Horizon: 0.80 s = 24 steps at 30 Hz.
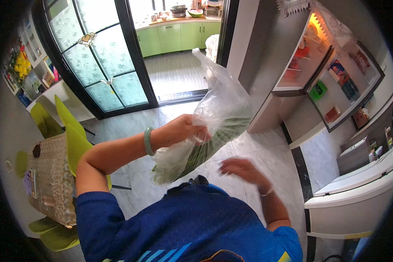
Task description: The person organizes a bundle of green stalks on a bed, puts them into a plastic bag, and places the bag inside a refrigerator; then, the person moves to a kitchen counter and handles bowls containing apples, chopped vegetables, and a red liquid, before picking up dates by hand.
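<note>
My left hand [183, 129] grips a clear plastic bag [224, 88] around its middle. Long green leafy vegetables [229, 131] show through the thin film, and the bag's twisted top points up and away from me. A pale green bangle circles my left wrist. My right hand [242, 170] is blurred by motion, below and to the right of the bag. It touches nothing, and its fingers are loosely bent with nothing in them.
A refrigerator [301, 65] stands at the right, its door [347, 88] swung out. Ahead, a sliding glass door [98, 55] borders a doorway to green kitchen cabinets [180, 37]. Green chairs [73, 144] surround a cloth-covered table [52, 170] at the left.
</note>
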Each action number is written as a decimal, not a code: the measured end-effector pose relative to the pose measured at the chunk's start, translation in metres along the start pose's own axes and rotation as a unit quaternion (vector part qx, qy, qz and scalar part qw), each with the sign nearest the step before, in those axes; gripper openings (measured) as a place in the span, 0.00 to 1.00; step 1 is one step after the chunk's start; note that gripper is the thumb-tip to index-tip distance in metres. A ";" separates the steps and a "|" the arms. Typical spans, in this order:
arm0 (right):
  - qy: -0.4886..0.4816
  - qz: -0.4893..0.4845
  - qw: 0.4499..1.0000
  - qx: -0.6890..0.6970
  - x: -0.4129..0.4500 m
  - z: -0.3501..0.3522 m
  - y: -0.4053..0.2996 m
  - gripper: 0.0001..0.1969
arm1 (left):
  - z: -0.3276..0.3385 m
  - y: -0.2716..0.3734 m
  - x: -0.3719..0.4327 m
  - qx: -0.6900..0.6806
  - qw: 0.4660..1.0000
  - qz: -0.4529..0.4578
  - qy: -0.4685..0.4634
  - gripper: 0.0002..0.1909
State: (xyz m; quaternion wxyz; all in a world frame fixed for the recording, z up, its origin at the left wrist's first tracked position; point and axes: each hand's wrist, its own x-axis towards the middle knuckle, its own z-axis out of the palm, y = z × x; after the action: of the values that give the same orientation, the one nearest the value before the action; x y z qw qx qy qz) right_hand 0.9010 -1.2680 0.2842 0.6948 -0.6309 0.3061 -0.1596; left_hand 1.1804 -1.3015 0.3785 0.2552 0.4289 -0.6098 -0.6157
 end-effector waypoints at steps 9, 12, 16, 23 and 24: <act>0.139 -0.110 0.849 -0.498 0.059 -0.022 -0.102 0.38 | -0.028 -0.013 0.029 -0.141 0.956 -0.146 -0.212 0.15; 0.068 -0.197 0.855 -0.474 0.071 -0.005 -0.090 0.23 | -0.026 -0.009 0.038 -0.118 0.943 -0.194 -0.241 0.14; 0.033 -0.109 0.855 -0.506 0.075 -0.011 -0.075 0.21 | -0.027 -0.025 0.057 -0.079 0.933 -0.210 -0.281 0.15; 0.103 0.136 0.982 0.076 0.065 -0.006 -0.048 0.15 | -0.056 -0.019 0.063 0.182 0.893 -0.093 -0.401 0.20; 0.110 0.171 0.966 0.160 0.062 -0.010 -0.050 0.15 | -0.064 -0.009 0.048 0.206 0.911 -0.035 -0.356 0.24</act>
State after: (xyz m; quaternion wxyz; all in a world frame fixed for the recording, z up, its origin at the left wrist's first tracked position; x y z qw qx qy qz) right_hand 0.9501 -1.3211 0.3186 0.7656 -0.4287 0.4544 -0.1536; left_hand 1.2115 -1.3744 0.3663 -0.0949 0.2453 -0.7579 -0.5970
